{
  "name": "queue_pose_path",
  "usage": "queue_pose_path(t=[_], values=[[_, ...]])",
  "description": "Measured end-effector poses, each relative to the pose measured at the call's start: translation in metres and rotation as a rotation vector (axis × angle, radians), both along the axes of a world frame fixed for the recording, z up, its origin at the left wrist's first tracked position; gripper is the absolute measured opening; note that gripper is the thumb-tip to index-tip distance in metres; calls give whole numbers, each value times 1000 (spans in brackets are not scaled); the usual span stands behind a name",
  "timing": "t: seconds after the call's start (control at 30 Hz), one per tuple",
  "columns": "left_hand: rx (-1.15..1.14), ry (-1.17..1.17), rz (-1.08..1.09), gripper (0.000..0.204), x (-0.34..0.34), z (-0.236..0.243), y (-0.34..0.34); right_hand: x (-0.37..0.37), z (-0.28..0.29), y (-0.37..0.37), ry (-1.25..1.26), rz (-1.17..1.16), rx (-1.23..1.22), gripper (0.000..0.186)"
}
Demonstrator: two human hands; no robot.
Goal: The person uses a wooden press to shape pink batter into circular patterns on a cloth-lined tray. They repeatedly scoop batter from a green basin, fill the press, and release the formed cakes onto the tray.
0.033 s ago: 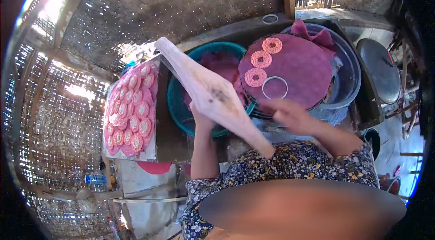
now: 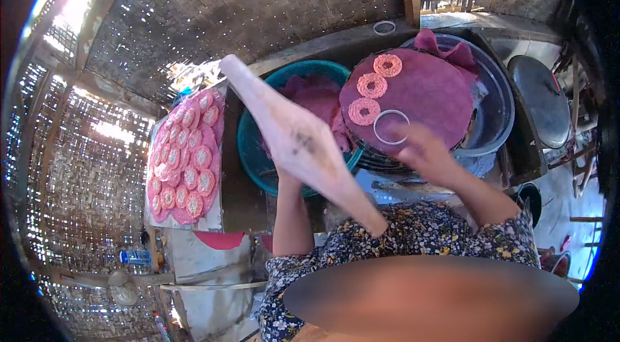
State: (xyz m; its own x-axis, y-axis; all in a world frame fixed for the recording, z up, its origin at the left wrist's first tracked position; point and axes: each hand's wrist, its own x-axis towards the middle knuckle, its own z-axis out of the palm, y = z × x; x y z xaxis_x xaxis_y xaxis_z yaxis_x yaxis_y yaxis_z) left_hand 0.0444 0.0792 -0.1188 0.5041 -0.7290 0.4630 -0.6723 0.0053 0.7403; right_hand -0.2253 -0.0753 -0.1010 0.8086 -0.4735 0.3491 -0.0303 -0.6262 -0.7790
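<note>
A long, pale, diamond-shaped piece with dark smudges at its middle slants across the view. My left hand is behind it and seems to hold it from beneath; most of the fingers are hidden. At the right, my right hand hovers at the near edge of a round stand covered with purple cloth. Its slightly blurred fingers are apart, beside a thin white ring lying on the cloth. Three pink, ring-shaped, crumbly cakes sit in a row along the cloth's left side.
A teal basin with pink stuff inside stands left of the stand. A greyish-blue basin is behind it. Many pink and white rounds cover a board at the left. A dark lid leans at the right; another white ring lies on the back ledge.
My right hand has moved up and to the right, closer to the white ring. The pale piece has shifted slightly, its lower end a little lower and further left.
</note>
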Motion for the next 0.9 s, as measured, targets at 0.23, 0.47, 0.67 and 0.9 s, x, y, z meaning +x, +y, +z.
queue_pose_path(t=[0.23, 0.47, 0.67, 0.9], values=[[-132, 184, -174, 45, 22, 1, 26, -82, -75, -44, -167, -949, 353, 54], [-179, 194, -191, 45, 28, 1, 43, -86, -113, -63, -51, -943, 275, 58], [-201, 199, -195, 46, 34, 7, 61, -84, -120, -91, -66, -833, 506, 55], [-226, 209, -205, 47, 31, 4, 68, -82, -98, -93, -45, -748, 544, 53]])
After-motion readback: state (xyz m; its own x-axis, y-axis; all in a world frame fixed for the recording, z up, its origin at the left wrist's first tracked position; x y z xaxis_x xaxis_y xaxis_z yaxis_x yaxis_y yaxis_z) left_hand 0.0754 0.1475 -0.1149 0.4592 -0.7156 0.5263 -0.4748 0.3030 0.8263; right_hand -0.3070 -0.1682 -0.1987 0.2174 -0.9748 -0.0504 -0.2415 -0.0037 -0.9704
